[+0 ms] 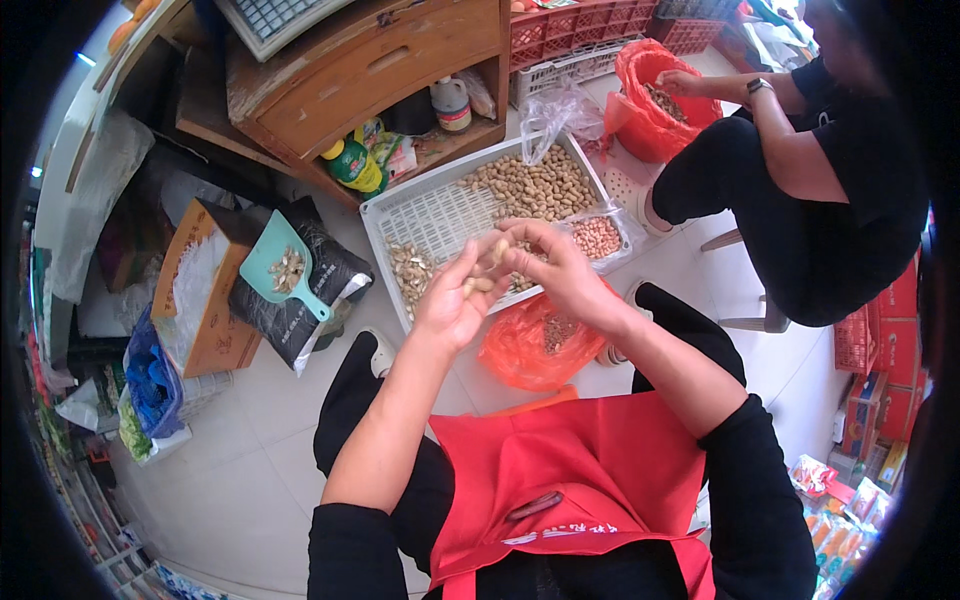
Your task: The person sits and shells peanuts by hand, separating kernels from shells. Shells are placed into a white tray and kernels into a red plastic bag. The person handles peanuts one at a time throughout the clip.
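Observation:
My left hand (pixel 451 309) is palm up, with a few unshelled peanuts (pixel 478 286) lying in its curled fingers. Close beside it, my right hand (pixel 564 276) pinches one peanut (pixel 500 249) between thumb and fingers. Both hands are over the near side of a white plastic tray (pixel 442 208) with a slotted bottom. Whole peanuts (pixel 546 182) are heaped at the tray's far right, and a loose pile (pixel 411 277) of peanuts or shells lies at its left. Shelled pink kernels (pixel 595 237) fill a clear bag at the right corner. Below my hands stands an orange-red plastic bag (pixel 517 352) with bits of shell inside.
Another person (pixel 795 165) sits at the right, one hand in a red bag-lined bucket (pixel 664 135). A teal dustpan (pixel 271 255) holding shells rests on a black sack (pixel 330 262) beside a cardboard box (pixel 217 315). A wooden cabinet (pixel 360 82) stands behind the tray.

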`<action>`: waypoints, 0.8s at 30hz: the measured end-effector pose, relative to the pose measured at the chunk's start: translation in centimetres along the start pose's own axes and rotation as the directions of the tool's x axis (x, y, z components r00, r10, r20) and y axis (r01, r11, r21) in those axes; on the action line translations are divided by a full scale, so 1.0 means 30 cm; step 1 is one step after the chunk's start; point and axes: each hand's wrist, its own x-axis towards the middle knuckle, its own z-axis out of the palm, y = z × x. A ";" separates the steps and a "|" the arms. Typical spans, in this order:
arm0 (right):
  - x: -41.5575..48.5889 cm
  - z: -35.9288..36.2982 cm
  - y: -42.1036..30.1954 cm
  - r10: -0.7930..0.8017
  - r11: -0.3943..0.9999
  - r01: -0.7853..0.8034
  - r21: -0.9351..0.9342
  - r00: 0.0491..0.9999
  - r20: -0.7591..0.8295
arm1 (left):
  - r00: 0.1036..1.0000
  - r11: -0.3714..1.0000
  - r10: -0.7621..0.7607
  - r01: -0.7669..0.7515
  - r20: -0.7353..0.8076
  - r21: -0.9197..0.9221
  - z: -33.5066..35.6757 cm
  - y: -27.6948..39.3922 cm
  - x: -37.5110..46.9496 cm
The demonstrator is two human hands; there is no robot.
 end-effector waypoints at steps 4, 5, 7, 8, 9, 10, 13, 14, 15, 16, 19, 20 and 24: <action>0.006 -0.020 0.010 0.428 0.719 -0.414 0.558 0.897 0.114 | 0.974 0.934 0.227 -0.211 -0.023 0.287 0.022 0.003 -0.009; 0.003 -0.021 0.012 0.429 0.658 -0.422 0.623 0.891 0.151 | 0.962 0.890 0.272 -0.255 0.008 0.377 0.025 0.001 -0.012; -0.003 -0.015 0.018 0.419 0.518 -0.436 0.735 0.879 0.227 | 0.914 0.770 0.406 -0.351 0.015 0.532 0.043 -0.028 -0.013; -0.006 -0.014 0.020 0.395 0.491 -0.448 0.747 0.879 0.268 | 0.889 0.708 0.456 -0.394 0.047 0.586 0.049 -0.037 -0.013; -0.006 -0.007 0.023 0.388 0.468 -0.453 0.759 0.877 0.284 | 0.861 0.640 0.502 -0.434 0.082 0.634 0.054 -0.042 -0.013; -0.004 0.004 0.026 0.383 0.443 -0.456 0.772 0.875 0.297 | 0.854 0.634 0.515 -0.441 0.078 0.636 0.058 -0.043 -0.012; 0.000 0.028 0.029 0.360 0.427 -0.460 0.778 0.876 0.320 | 0.841 0.628 0.541 -0.416 0.015 0.658 0.063 -0.036 -0.010; -0.002 0.031 0.028 0.372 0.438 -0.460 0.772 0.875 0.310 | 0.839 0.636 0.543 -0.423 0.015 0.646 0.064 -0.034 -0.009; -0.002 0.034 0.026 0.370 0.447 -0.454 0.771 0.878 0.303 | 0.838 0.643 0.545 -0.430 0.015 0.633 0.064 -0.034 -0.010; -0.001 0.035 0.024 0.381 0.469 -0.450 0.760 0.879 0.285 | 0.836 0.650 0.548 -0.435 0.011 0.623 0.065 -0.034 -0.010; 0.000 0.042 0.016 0.380 0.556 -0.421 0.717 0.895 0.232 | 0.826 0.670 0.563 -0.469 0.018 0.575 0.066 -0.039 -0.014; 0.001 0.044 0.013 0.385 0.601 -0.412 0.685 0.900 0.203 | 0.835 0.693 0.550 -0.463 0.011 0.553 0.065 -0.038 -0.017; 0.000 0.057 0.006 0.379 0.626 -0.390 0.675 0.909 0.174 | 0.873 0.735 0.487 -0.413 0.005 0.537 0.052 -0.015 -0.032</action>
